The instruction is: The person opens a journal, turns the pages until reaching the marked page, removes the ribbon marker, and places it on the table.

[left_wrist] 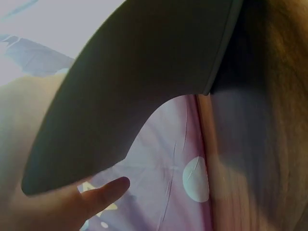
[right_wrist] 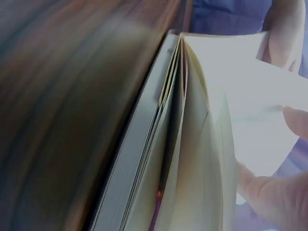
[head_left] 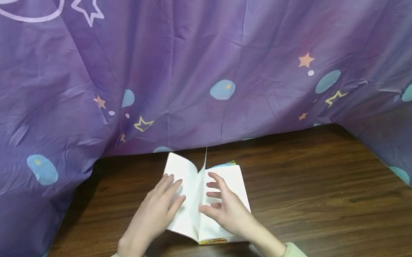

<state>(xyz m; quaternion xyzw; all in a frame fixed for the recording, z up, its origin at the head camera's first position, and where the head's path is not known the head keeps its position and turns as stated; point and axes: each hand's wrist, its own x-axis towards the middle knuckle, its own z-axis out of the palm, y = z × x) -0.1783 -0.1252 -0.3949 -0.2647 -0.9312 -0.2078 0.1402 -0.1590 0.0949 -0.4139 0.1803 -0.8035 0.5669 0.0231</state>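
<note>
Flat on wood, open white-paged book (head_left: pixel 203 197), both hands' fingers straight, pressing pages.

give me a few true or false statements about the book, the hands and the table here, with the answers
1. The book lies open on a dark wooden table. True.
2. The book is closed, with both hands flat on its cover. False: it is open and white pages show, one page standing up near the middle.
3. The left hand rests on the left-hand pages with its fingers fairly straight. True.
4. The right hand is off the book, resting on the bare table. False: it is over the right-hand page.
5. A purple cloth printed with stars hangs behind the table. True.
6. A pen lies on the table beside the book. False: no pen is in view.
</note>
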